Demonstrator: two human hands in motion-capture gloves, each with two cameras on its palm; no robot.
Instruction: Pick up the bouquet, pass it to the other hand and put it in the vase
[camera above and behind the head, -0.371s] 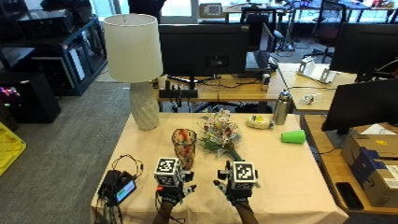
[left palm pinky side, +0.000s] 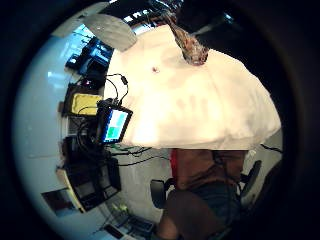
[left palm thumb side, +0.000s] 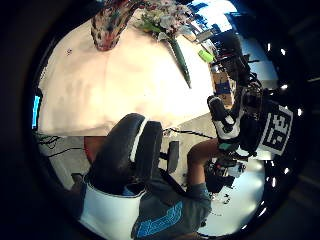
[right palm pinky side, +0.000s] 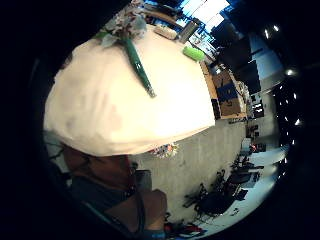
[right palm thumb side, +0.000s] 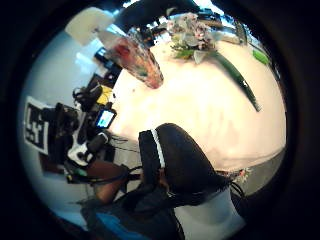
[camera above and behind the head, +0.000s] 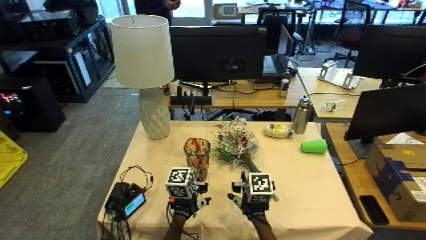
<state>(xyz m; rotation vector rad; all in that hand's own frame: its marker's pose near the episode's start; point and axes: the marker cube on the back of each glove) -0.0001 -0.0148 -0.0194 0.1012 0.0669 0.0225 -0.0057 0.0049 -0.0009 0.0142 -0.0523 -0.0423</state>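
Bouquet (camera above and behind the head: 234, 144) lying flat on the cloth-covered table (camera above and behind the head: 313, 195), pale blossoms turned away from the person and green wrapped stems pointing back toward the right hand (camera above and behind the head: 255, 194), whose fingers reach ahead to just short of the stem ends (the closest end to take hold of, by the look of it). Nothing grips the flowers; the pickup has not begun.

Just ahead of the left hand (camera above and behind the head: 182, 190) stands the vase (camera above and behind the head: 197, 158), upright, mottled red and brown, its mouth open and unfilled, so the hand meant to receive the flowers sits on the side where they must go in. Both gloved hands hover low over the near edge of the table, side by side and apart from each other. The palm views of both hands look onto bare cloth with no object held; the black thumbs that show there curve loosely round nothing, so both hands appear relaxed and empty.

Farther out from the hands: a small screen device (camera above and behind the head: 132, 203) with cables off the left hand's outer side, a tall lamp (camera above and behind the head: 142, 65) at the far left corner, and beyond the right hand a green cup (camera above and behind the head: 314, 146), a metal bottle (camera above and behind the head: 301, 115) and a small bowl (camera above and behind the head: 276, 130).
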